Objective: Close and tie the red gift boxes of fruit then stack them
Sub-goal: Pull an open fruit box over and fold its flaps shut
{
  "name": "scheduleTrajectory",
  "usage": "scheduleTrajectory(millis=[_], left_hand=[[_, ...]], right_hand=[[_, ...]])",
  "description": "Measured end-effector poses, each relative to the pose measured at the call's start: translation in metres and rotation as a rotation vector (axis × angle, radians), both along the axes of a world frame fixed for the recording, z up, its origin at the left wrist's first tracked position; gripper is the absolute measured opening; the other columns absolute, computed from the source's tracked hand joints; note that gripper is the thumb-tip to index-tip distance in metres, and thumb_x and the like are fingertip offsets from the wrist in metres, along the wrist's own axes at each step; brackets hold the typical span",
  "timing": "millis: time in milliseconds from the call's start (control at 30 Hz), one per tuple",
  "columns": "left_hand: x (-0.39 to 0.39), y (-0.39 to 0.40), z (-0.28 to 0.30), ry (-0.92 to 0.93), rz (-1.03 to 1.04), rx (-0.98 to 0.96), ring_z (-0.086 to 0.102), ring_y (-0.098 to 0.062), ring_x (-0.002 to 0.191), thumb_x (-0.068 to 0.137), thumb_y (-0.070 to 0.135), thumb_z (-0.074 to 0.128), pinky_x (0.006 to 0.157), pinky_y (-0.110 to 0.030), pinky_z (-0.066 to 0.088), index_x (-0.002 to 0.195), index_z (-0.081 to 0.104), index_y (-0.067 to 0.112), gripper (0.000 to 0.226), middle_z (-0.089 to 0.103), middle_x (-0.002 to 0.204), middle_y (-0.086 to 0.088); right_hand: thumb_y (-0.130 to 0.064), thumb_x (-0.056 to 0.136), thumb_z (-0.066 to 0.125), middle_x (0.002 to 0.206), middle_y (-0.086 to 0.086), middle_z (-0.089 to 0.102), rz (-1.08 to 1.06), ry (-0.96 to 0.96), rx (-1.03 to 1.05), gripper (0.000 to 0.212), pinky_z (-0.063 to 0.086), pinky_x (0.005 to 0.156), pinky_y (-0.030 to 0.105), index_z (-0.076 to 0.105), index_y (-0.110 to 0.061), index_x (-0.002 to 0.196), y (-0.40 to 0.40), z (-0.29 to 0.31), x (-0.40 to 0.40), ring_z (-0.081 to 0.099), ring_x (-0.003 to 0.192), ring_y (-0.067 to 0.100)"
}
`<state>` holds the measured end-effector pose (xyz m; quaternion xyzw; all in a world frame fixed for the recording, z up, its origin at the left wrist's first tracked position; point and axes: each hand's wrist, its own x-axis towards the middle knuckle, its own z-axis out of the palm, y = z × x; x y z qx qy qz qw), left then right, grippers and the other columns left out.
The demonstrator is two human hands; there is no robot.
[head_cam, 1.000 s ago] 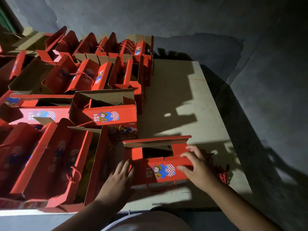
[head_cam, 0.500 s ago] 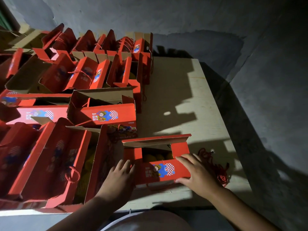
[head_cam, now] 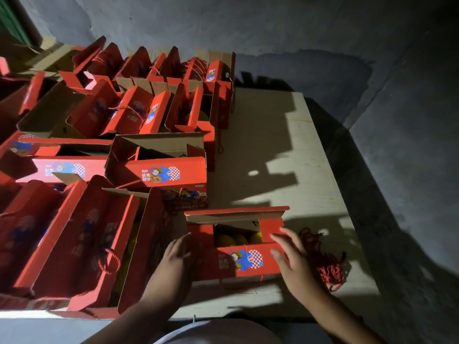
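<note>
A small red gift box (head_cam: 244, 260) sits on the wooden table near its front edge, top open, with yellow fruit (head_cam: 234, 239) showing inside. Its far flap (head_cam: 236, 214) stands up and a red side flap (head_cam: 271, 229) is raised on the right. My left hand (head_cam: 175, 259) rests with straight fingers against the box's left end. My right hand (head_cam: 291, 259) lies with spread fingers on the right end of the front flap. A tangle of red cord (head_cam: 323, 261) lies on the table just right of the box.
Several open red gift boxes (head_cam: 159, 170) crowd the left half of the table (head_cam: 280, 145), some with cord handles. The table's right edge drops to a grey concrete floor (head_cam: 397, 170). A grey wall runs behind.
The front flap has swung down and outward, so the fruit inside now shows. My right hand slid toward the box's right end; my left hand stayed at the left end.
</note>
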<state>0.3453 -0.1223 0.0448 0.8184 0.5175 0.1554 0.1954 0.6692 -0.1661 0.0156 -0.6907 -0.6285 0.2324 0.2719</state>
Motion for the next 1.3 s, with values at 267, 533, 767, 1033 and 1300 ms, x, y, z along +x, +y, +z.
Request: scheduleTrajectory(millis=[267, 533, 767, 1033, 1300], left_hand=[[-0.011, 0.046, -0.015, -0.314, 0.384, -0.269, 0.062, -0.025, 0.094, 0.067, 0.021, 0.089, 0.07, -0.033, 0.047, 0.124, 0.04, 0.024, 0.076, 0.056, 0.104, 0.004], [-0.013, 0.042, -0.012, -0.212, 0.106, -0.098, 0.052, 0.0, 0.121, 0.064, 0.024, 0.076, 0.097, -0.011, 0.037, 0.138, 0.04, 0.043, 0.084, 0.045, 0.13, 0.034], [-0.014, 0.045, -0.011, -0.157, 0.086, -0.135, 0.045, -0.008, 0.135, 0.074, 0.028, 0.083, 0.107, -0.02, 0.036, 0.151, 0.032, 0.032, 0.093, 0.044, 0.15, 0.01], [-0.012, 0.054, -0.01, -0.111, 0.08, -0.167, 0.04, -0.014, 0.142, 0.07, 0.028, 0.084, 0.114, -0.033, 0.039, 0.156, 0.021, 0.033, 0.107, 0.038, 0.156, 0.005], [-0.012, 0.048, -0.01, 0.094, -0.066, 0.034, 0.033, -0.019, 0.146, 0.084, 0.036, 0.074, 0.116, -0.033, 0.035, 0.152, 0.032, 0.022, 0.082, 0.035, 0.158, 0.0]], right_hand=[[-0.018, 0.089, 0.079, 0.143, -0.02, 0.031, -0.117, 0.327, -0.223, 0.104, 0.054, 0.064, 0.009, 0.007, -0.056, 0.154, 0.043, 0.018, 0.01, 0.047, 0.126, 0.004], [-0.031, 0.073, 0.092, 0.13, -0.019, 0.054, -0.085, 0.404, -0.206, 0.086, 0.063, 0.073, 0.028, 0.039, -0.061, 0.132, 0.036, 0.036, 0.02, 0.066, 0.108, 0.004], [-0.056, 0.09, 0.07, 0.153, -0.019, 0.044, -0.082, 0.602, -0.202, 0.069, 0.057, 0.1, 0.042, 0.031, -0.066, 0.147, 0.033, 0.041, 0.018, 0.052, 0.135, 0.004], [-0.047, 0.103, 0.048, 0.124, -0.044, 0.059, -0.141, 0.736, -0.223, 0.039, 0.049, 0.083, 0.008, 0.045, -0.071, 0.135, 0.043, 0.034, 0.02, 0.054, 0.118, -0.016], [-0.012, 0.094, 0.071, 0.124, -0.022, 0.054, -0.147, 0.344, -0.14, 0.071, 0.059, 0.074, 0.019, 0.04, -0.06, 0.134, 0.043, 0.014, 0.012, 0.057, 0.108, -0.016]])
